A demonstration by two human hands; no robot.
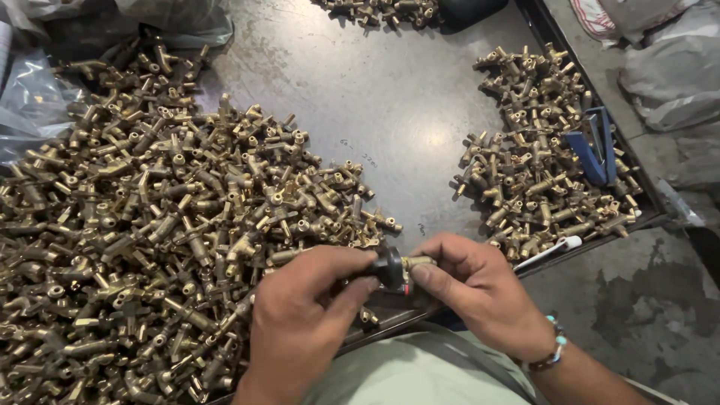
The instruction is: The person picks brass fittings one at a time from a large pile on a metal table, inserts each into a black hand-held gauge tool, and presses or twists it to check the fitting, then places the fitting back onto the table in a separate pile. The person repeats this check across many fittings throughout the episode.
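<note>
My left hand pinches a round black knob at the near edge of a metal tray. My right hand grips the brass valve fitting that the knob sits against, with a small red part beneath it. Both hands meet over the tray's front rim, just above my pale green shirt. A large heap of brass valve fittings lies directly left of my left hand. A smaller heap of brass fittings lies beyond my right hand.
Blue-handled pliers rest on the right heap. A white pen-like stick lies at the tray's front right rim. Plastic bags sit at the left, grey sacks at the right. More brass parts lie at the far edge.
</note>
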